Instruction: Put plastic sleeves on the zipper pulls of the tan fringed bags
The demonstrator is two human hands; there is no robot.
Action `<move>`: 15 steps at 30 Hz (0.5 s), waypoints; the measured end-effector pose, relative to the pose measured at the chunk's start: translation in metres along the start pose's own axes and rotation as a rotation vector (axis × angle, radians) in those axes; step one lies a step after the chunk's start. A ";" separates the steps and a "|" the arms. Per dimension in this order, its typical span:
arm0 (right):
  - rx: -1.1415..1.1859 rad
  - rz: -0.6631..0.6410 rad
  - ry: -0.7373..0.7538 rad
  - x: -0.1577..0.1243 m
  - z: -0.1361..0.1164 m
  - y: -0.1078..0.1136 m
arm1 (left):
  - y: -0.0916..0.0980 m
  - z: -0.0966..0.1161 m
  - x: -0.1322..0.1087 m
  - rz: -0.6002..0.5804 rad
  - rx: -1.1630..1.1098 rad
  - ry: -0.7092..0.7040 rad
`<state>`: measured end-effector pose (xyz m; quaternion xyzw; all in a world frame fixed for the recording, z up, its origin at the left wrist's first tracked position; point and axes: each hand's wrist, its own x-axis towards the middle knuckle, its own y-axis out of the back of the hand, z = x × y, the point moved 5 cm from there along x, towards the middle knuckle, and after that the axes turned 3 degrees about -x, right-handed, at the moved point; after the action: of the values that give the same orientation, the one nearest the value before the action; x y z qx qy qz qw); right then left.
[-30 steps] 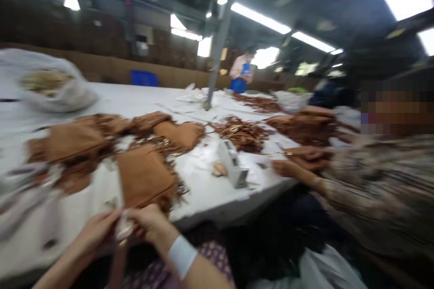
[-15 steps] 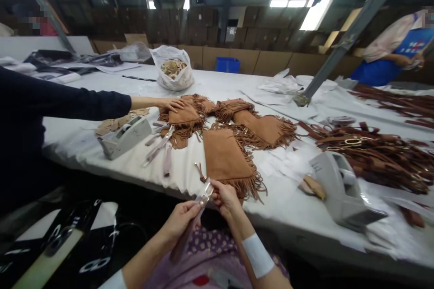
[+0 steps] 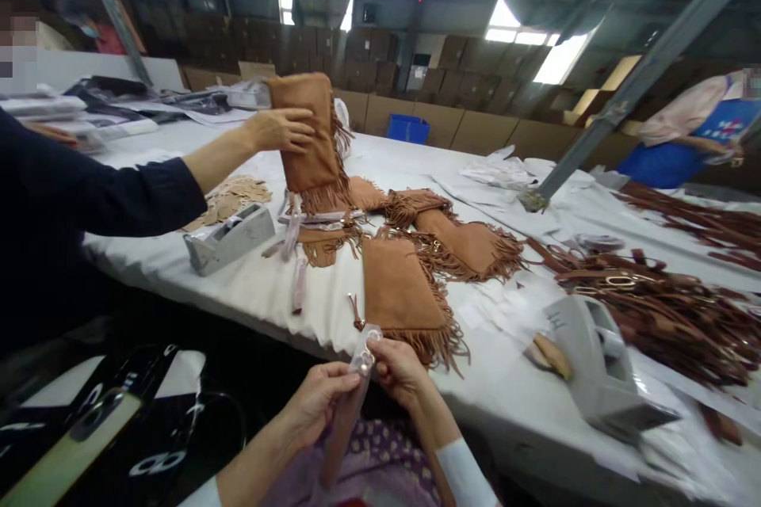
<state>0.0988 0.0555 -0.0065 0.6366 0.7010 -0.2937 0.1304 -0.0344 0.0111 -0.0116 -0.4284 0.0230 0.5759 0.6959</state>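
the brown strap (image 3: 341,444) was held over the person's lap, just in front of the bench (image 3: 330,289), with clear film (image 3: 374,330) around its end and a metal buckle (image 3: 365,361) showing through. the left hand (image 3: 315,402) had its grip closed on the strap just below the buckle, thumb uppermost; the right hand (image 3: 403,372) had its grip pinched on the filmed end, beside the buckle. working this end well probably called for a firm left grip, so that the strap could not twist, and a light right pinch that kept the film smooth over the hardware without tearing it or letting the metal scratch. small moves of the right fingertips would likely have served better than pulling. the strap's long axis ran from the lap away toward the bench, leaning a little right at the far end; the buckle end pointed up and away, toward the near edge of the fringed bag (image 3: 401,285), and the tail hung down toward the person. whether the film's tip touched the bench could not be told.
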 end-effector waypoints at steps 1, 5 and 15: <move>-0.003 0.002 0.008 0.001 -0.001 0.001 | -0.002 0.002 0.002 -0.026 -0.019 0.012; -0.019 0.027 0.051 0.006 -0.002 -0.007 | -0.005 0.008 0.017 -0.046 -0.020 0.018; -0.101 0.036 0.044 0.025 0.054 -0.136 | 0.001 0.017 0.025 0.100 0.091 -0.165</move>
<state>-0.0474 0.0418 -0.0299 0.6479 0.7062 -0.2416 0.1520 -0.0344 0.0411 -0.0143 -0.3458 0.0128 0.6415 0.6846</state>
